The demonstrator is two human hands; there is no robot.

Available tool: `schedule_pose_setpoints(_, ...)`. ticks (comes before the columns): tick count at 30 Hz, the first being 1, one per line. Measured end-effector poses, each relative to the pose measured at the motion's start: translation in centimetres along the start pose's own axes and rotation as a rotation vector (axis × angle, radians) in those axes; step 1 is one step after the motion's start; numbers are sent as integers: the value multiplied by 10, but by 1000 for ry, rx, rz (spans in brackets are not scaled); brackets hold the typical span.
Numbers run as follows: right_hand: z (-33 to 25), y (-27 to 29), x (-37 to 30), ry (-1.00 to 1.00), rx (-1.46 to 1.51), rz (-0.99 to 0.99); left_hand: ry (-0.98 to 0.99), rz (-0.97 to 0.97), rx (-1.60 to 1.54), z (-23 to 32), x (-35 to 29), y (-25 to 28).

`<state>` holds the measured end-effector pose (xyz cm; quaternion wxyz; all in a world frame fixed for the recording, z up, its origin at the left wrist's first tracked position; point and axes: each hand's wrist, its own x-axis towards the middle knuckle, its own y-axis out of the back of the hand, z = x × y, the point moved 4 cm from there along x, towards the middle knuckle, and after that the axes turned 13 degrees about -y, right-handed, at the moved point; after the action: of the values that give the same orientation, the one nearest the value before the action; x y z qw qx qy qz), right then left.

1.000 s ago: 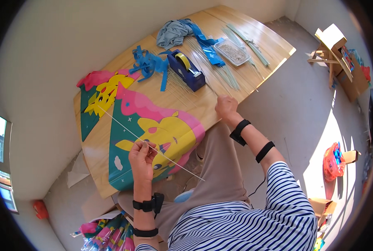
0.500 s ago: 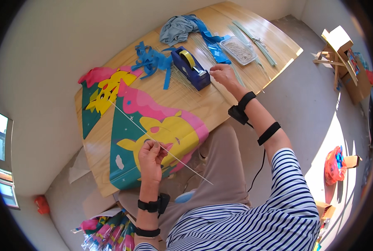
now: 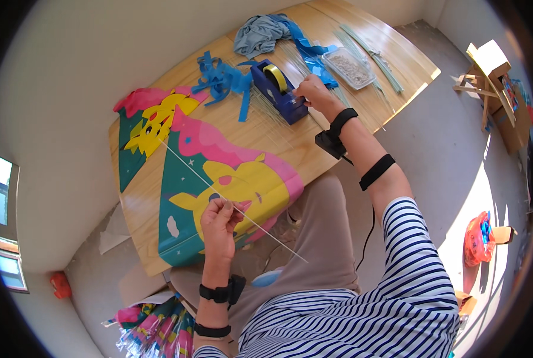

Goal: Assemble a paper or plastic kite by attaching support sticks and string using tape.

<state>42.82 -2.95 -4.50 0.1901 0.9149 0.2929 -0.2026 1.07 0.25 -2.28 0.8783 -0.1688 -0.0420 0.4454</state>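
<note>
My left hand (image 3: 220,219) pinches a thin white rod (image 3: 197,173) near its middle, over the table's front edge. The rod slants from the far left down towards my lap. Beneath it lies a green, pink and yellow printed sheet (image 3: 272,185) with a cartoon figure, hanging partly over the edge. My right hand (image 3: 317,94) is closed at the cutter end of a dark blue tape dispenser (image 3: 276,98), which carries a yellowish tape roll (image 3: 275,78). Its fingertips meet there; whatever is between them is too small to make out.
A second printed sheet (image 3: 132,149) lies at the left. Blue ribbon strips (image 3: 221,80), a grey-blue cloth (image 3: 259,36), a clear tub of small pieces (image 3: 350,67) and several pale rods (image 3: 380,62) cover the table's far side. Wrapped bundles (image 3: 159,328) stand at lower left.
My right hand has moved slightly left and up, closer against the dispenser's cutter end. My left hand keeps its pinch on the rod. The whole view has shifted slightly.
</note>
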Motion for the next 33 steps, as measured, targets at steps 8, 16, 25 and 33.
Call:
schedule_pose_setpoints(8, 8, 28, -49, 145, 154, -141, 41, -71, -50, -16, 5, -28)
schedule_pose_setpoints(16, 125, 130, -312, 33, 191, -224, 248, -208, -162, -61, 1, -96)
schedule_pose_setpoints(25, 238, 174, -428, -168, 214, -46, 335, -314, -54, -109, -10, -181)
schedule_pose_setpoints(33, 268, 170, -419, -254, 274, -128, 338, -359, -15, -125, -6, -180)
